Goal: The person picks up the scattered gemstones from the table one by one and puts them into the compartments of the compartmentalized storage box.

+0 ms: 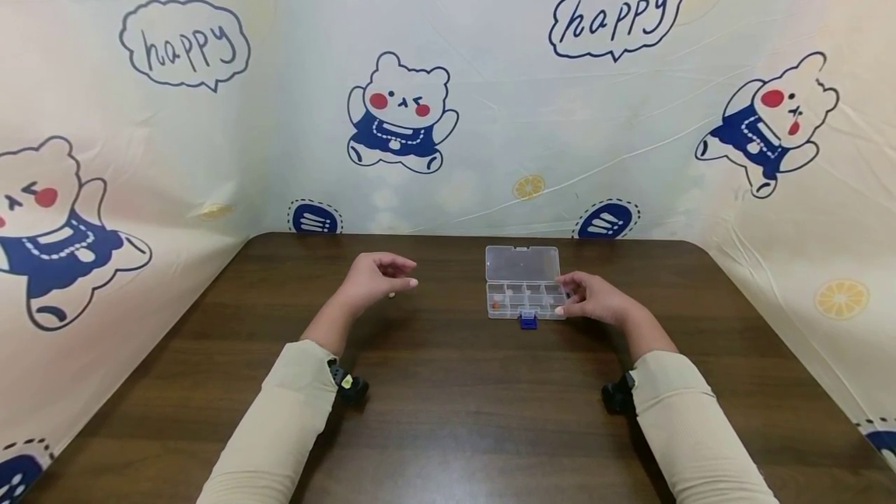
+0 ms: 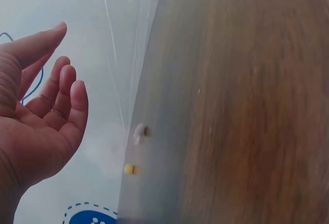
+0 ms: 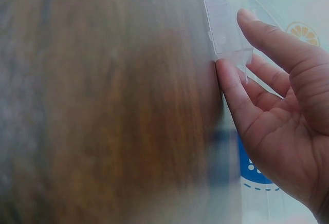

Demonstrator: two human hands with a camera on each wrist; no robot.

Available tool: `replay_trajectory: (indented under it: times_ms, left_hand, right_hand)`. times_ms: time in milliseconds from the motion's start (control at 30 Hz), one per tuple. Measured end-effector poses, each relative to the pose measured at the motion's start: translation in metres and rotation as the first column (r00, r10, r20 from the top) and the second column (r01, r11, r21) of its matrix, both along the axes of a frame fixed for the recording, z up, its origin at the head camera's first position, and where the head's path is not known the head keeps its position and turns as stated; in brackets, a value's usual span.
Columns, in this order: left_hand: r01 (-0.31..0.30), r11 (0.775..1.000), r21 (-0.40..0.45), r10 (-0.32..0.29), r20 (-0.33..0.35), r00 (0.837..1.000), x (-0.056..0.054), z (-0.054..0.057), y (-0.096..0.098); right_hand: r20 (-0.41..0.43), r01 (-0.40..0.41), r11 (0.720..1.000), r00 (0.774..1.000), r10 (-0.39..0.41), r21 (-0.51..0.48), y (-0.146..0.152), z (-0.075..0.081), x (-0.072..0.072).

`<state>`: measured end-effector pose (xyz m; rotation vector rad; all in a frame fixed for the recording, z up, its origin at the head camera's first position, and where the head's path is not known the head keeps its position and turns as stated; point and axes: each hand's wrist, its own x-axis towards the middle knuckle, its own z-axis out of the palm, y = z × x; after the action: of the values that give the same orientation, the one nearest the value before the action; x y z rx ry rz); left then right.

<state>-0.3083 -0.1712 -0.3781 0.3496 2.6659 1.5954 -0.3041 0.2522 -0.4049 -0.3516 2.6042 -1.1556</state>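
My left hand (image 1: pixel 374 280) hovers over the left middle of the table, thumb and fingers apart with nothing visible between them. Near it on the wood lies a small pale piece (image 1: pixel 392 295). The left wrist view shows a whitish piece (image 2: pixel 139 133) and a yellow piece (image 2: pixel 129 169) on the tabletop beyond the palm. My right hand (image 1: pixel 596 299) holds the right end of a clear plastic compartment box (image 1: pixel 514 316), thumb toward the front and fingers farther back. Its transparent lid (image 1: pixel 522 264) stands open at the back. An orange piece (image 1: pixel 496 304) sits in a left compartment.
A blue clip (image 1: pixel 528 322) is at the front edge of the box. The dark wooden table (image 1: pixel 448 411) ends at a printed cloth backdrop (image 1: pixel 490 123) behind and on both sides. Each wrist wears a black camera (image 1: pixel 352 389).
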Motion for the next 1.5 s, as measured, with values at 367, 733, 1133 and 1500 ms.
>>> replay_trajectory:
  times_ms: [367,733,1133,1500]
  left_hand:
    - [-0.042,0.999,-0.011,0.042,0.015,0.999,0.001,0.000,-0.021]
    - [-0.071,0.997,-0.001,0.071,0.021,0.997,-0.002,-0.004,-0.044]
    - [-0.101,0.994,0.047,0.096,0.084,0.992,-0.011,-0.012,-0.062]
    - [-0.097,0.995,0.013,0.094,0.144,0.985,-0.024,-0.019,-0.072]
  right_hand:
    - [0.007,0.009,1.000,1.000,-0.009,-0.008,0.001,0.001,0.000]
    - [0.002,0.007,1.000,1.000,-0.007,-0.010,0.001,0.000,-0.001]
    - [-0.003,0.003,1.000,1.000,-0.003,-0.006,0.002,0.001,0.000]
    - [-0.014,-0.009,1.000,1.000,0.009,-0.019,0.001,-0.002,-0.001]
